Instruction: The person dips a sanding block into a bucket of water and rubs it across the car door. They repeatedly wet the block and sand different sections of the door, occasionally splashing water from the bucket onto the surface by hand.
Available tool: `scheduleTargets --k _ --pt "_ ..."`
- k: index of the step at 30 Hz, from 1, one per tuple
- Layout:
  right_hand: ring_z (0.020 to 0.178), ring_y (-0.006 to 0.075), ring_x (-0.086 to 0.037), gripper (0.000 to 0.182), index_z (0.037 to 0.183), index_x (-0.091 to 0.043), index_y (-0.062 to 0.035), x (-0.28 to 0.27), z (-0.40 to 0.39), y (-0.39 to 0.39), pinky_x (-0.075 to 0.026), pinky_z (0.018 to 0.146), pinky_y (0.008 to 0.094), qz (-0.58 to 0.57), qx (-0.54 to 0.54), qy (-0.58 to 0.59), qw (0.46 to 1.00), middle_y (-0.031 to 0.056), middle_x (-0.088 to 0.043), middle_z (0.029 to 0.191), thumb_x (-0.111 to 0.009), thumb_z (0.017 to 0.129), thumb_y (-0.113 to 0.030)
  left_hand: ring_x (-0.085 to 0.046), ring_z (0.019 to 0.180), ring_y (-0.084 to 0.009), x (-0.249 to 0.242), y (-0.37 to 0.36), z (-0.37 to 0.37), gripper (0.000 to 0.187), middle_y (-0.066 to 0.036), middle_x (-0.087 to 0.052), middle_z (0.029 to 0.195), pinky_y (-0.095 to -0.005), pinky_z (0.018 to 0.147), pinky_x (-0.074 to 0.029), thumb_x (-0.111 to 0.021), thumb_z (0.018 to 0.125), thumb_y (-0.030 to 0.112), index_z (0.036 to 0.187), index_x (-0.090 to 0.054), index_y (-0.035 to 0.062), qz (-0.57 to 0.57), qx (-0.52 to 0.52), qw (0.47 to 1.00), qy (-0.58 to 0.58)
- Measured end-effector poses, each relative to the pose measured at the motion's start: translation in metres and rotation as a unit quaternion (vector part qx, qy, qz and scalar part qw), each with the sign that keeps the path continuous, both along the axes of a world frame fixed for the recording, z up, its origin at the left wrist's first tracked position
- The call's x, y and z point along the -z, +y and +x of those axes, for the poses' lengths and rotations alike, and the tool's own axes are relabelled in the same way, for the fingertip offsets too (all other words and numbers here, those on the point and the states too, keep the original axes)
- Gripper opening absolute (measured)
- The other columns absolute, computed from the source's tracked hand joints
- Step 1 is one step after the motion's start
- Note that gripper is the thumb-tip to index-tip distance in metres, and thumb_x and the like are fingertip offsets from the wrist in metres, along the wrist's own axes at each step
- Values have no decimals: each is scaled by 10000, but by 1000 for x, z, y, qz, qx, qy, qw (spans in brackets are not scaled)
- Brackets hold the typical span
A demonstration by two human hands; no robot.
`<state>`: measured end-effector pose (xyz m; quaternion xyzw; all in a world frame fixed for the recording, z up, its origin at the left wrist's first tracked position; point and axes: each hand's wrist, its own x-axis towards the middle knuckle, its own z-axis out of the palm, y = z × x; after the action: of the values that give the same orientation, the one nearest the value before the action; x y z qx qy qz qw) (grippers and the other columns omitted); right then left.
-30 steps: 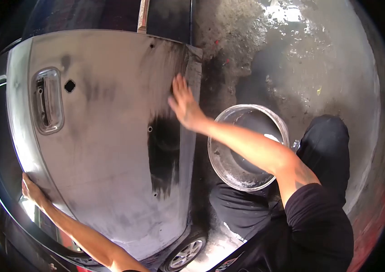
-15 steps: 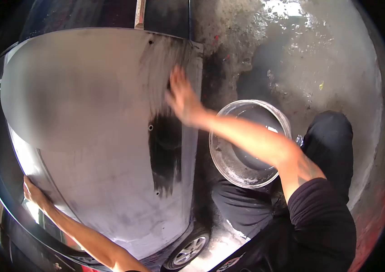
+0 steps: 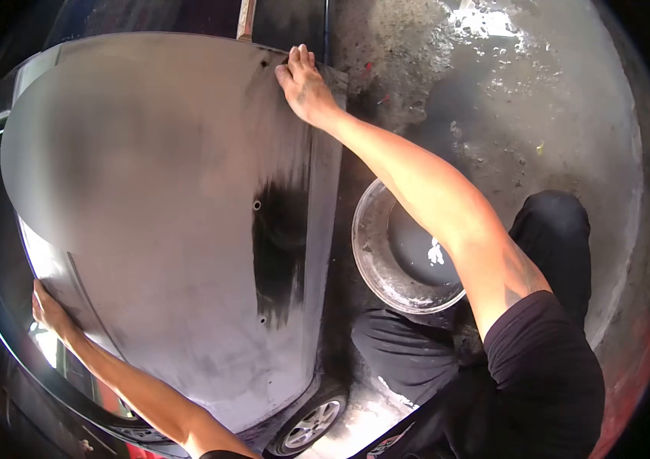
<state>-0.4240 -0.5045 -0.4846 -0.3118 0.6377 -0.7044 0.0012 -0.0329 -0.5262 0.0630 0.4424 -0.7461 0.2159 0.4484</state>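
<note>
A matte grey car body panel (image 3: 179,306) fills the left half of the view, with small holes and a dark, worn patch (image 3: 279,252) near its right side. My right hand (image 3: 306,86) lies against the panel's upper right corner, fingers stretched out and close together. Whether anything thin is under its palm cannot be seen. My left hand (image 3: 51,307) is at the panel's left edge beside the window opening, fingers bent over that edge and partly hidden. A round bucket (image 3: 373,249) of grey liquid stands below my right forearm, which covers part of it.
A car wheel (image 3: 313,423) shows below the panel. My bent knees (image 3: 405,344) are close to the bucket. The concrete floor (image 3: 554,130) at the right is wet and stained. A narrow wooden strip (image 3: 246,19) meets the panel's top edge.
My right hand has moved up along the panel from beside the dark patch to the top corner. My left hand stays at the left edge. The view has shifted slightly.
</note>
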Motion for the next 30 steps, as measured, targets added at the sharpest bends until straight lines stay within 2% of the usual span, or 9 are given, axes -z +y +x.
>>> scheduleTargets --k 2,6,12,14,17,20,25,28,30 --pt "1548 472 -68 718 1567 -148 119 -35 44 45 -165 1265 501 -47 -10 -96 994 358 -74 1643 -428 1079 -328 -672 942 -235 -4 1 -1 552 -154 -740 1089 -362 876 -515 -582 982 442 1224 -704 -38 33 6 999 -2" --pt "1559 447 -41 777 1600 -108 68 -28 187 105 -102 1268 531 -62 -149 61 985 298 -23 1675 -531 1044 -272 -670 912 -217 0 3 -6 543 -143 -740 1043 -353 848 -518 -584 984 438 1191 -713 -47 -2 -1 1000 -13" --pt "1519 494 -182 681 1517 -269 159 -48 9 10 -195 1258 519 -16 88 79 993 376 -191 1608 -453 1069 -319 -672 882 -244 5 7 -6 559 -169 -746 1058 -365 839 -517 -576 981 454 1176 -716 -51 19 3 1000 -10" --pt "1515 513 -174 684 1527 -240 160 -75 55 49 -205 1252 528 -77 58 -26 995 379 -177 1611 -476 1057 -277 -673 882 -251 2 7 -9 567 -176 -747 1071 -369 841 -518 -573 978 463 1176 -716 -48 28 23 999 15" --pt "1529 491 -173 746 1557 -235 111 -65 175 114 -192 1239 568 -81 -121 101 984 346 -138 1641 -604 992 -206 -669 911 -199 -2 8 -6 568 -110 -751 1044 -344 845 -516 -601 971 490 1192 -729 -18 -21 -47 997 -54" --pt "1535 465 -175 736 1560 -238 103 -61 118 102 -192 1250 537 -14 -80 176 981 317 -145 1653 -556 1025 -291 -686 919 -281 5 11 -12 585 -194 -747 1077 -392 871 -514 -556 974 486 1176 -718 -38 -11 -25 999 -36" --pt "1539 467 -123 704 1558 -192 121 -100 24 48 -156 1273 470 -16 -11 -89 996 338 -117 1644 -387 1094 -372 -687 942 -265 -7 -7 3 583 -180 -747 1079 -381 876 -515 -550 983 477 1178 -714 -48 -40 -23 998 -45" --pt "1557 422 -81 686 1589 -109 85 -132 52 70 -115 1281 471 -62 -66 44 995 308 -83 1662 -329 1112 -356 -680 931 -249 3 6 -10 581 -175 -743 1077 -371 873 -515 -563 982 475 1186 -709 -50 6 -11 999 -45" --pt "1565 380 -101 676 1595 -155 61 -92 57 54 -110 1283 459 -112 -39 34 992 282 -124 1666 -342 1109 -370 -671 914 -238 6 15 -13 573 -172 -738 1063 -366 865 -515 -571 986 464 1182 -705 -58 27 -10 1000 -12"
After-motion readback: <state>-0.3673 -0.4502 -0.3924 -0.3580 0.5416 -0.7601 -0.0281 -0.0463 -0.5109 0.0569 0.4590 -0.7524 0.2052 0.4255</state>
